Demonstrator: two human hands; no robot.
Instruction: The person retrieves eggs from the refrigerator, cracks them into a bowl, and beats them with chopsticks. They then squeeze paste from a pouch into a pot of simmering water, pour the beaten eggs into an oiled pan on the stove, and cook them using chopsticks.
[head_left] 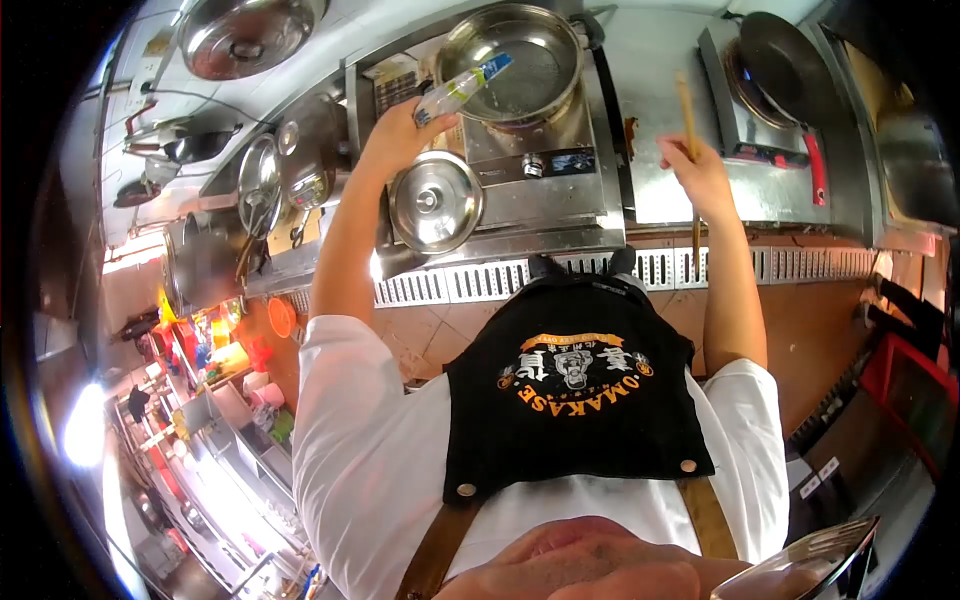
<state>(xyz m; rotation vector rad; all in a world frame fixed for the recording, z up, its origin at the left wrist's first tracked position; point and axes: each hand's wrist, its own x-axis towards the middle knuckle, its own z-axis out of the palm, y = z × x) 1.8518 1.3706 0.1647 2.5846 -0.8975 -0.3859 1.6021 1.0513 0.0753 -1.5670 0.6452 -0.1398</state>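
My left hand (408,135) is closed around a clear plastic package (450,97) with a blue end and green-yellow print; whether it is a bag or a bottle I cannot tell. Its blue end reaches over a wide steel pan (560,55), which holds what looks like clear liquid. Below that hand, a round steel lid (437,203) with a knob lies beside the cooker (532,165). Long wooden chopsticks (686,110) stand upright through the grip of my right hand (697,175), over the steel counter left of a dark frying pan (785,65).
The dark pan with its red handle rests on a portable burner (750,100) whose flame shows blue. Steel pots with lids (305,150) crowd the left counter. A large steel lid (245,35) is at upper left. A slotted drain grate (410,290) runs along the counter's front.
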